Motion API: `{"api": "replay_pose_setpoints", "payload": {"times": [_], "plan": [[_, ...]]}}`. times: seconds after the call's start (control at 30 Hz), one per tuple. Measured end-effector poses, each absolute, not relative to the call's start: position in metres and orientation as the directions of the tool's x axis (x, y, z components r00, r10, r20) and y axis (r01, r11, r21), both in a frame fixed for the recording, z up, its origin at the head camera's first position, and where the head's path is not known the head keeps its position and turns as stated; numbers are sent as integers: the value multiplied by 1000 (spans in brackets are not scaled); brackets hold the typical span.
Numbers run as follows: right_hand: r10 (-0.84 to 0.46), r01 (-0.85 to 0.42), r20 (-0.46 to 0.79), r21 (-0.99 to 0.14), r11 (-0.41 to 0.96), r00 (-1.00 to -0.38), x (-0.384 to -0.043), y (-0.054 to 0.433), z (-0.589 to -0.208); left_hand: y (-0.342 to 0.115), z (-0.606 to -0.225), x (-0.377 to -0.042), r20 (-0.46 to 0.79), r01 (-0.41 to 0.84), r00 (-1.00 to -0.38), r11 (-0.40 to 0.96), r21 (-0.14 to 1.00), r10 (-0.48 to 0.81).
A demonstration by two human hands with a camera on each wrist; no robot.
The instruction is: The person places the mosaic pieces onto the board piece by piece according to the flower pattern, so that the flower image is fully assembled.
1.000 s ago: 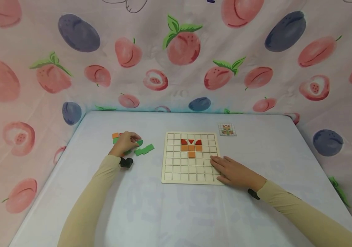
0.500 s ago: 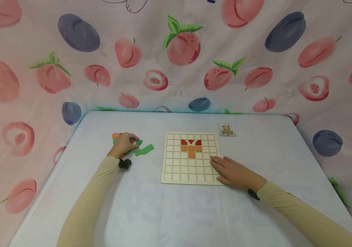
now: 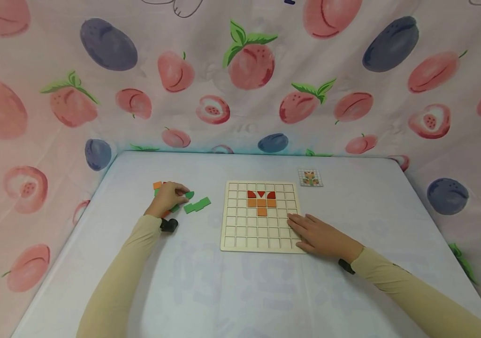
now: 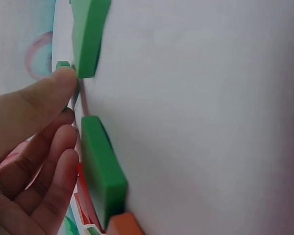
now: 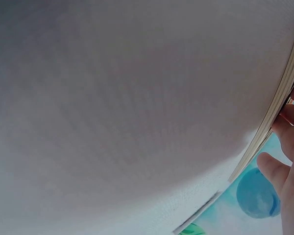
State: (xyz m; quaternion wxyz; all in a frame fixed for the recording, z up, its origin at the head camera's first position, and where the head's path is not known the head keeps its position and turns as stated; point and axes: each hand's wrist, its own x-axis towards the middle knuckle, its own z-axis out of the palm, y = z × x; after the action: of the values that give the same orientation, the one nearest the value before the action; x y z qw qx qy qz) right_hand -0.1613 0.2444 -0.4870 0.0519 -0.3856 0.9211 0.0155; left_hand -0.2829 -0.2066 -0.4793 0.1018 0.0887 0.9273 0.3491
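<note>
At the left of the head view, my left hand point(image 3: 167, 197) pinches a small round-edged green tile point(image 3: 189, 195) between thumb and forefinger. In the left wrist view the thumb covers most of that tile point(image 4: 62, 64). Two green tiles point(image 3: 198, 205) lie just right of this hand, and an orange tile point(image 3: 157, 185) shows behind it; other tiles are partly hidden under the hand. My right hand point(image 3: 318, 234) rests with extended fingers on the right edge of the wooden grid board point(image 3: 240, 232). Red pieces point(image 3: 261, 194) and orange squares point(image 3: 262, 203) sit in its upper cells.
A small pattern card point(image 3: 310, 177) with a flower design lies behind the board, to the right. The white table point(image 3: 240, 295) ends at a fruit-printed cloth point(image 3: 240, 103) at the back and sides.
My left hand has shifted slightly to the left, and the pinched green tile has moved with it. The right hand and the board stay where they were.
</note>
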Motion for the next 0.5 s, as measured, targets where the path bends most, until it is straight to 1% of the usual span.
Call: {"api": "replay_pose_setpoints", "payload": {"times": [0.27,0.5], "plan": [[-708,-711,-110,-14,703,-698,-161,244,-486,-208,-480,-281,-97,128,-961,727,675,260],[-709,-711,-102,-21,703,-698,-161,243,-485,-197,-474,-280,-35,175,-962,714,678,269]]}}
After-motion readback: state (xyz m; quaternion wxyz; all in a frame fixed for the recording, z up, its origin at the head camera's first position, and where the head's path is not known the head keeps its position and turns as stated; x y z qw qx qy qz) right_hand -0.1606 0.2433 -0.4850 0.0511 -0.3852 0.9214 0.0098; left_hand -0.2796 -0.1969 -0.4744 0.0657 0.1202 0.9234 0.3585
